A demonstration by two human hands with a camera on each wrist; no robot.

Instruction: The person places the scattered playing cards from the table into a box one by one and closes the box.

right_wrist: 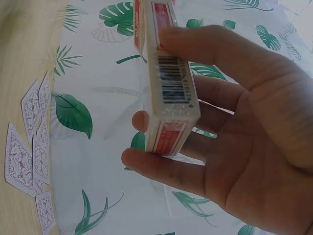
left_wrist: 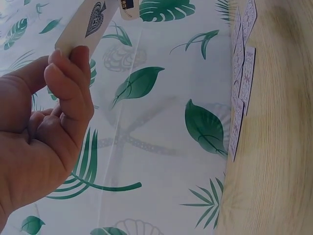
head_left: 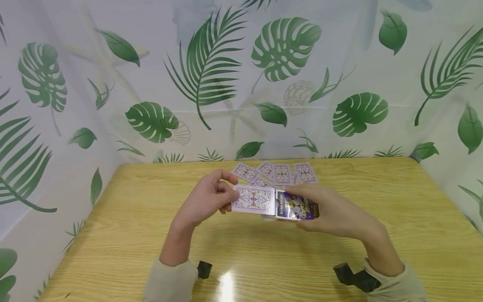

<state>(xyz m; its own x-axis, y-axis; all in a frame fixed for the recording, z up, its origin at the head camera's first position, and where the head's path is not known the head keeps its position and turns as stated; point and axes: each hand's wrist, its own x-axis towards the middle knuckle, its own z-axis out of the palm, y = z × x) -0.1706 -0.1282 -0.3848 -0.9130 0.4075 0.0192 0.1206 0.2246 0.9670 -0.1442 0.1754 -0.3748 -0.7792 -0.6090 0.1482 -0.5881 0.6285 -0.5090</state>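
Observation:
My left hand pinches a playing card by its left end, between thumb and fingers. The card's patterned back faces up; from the left wrist view its white underside shows a large spade. My right hand grips a card box with a purple and yellow picture on top. In the right wrist view the thumb and fingers wrap the box, whose side has a barcode. The card's right end meets the box's left end; whether it is partly inside cannot be told. Both are held above the table.
Several playing cards lie back up and partly overlapping on the wooden table, near its far edge. A white cloth printed with green leaves hangs behind and at the sides. Black wrist mounts sit by both sleeves.

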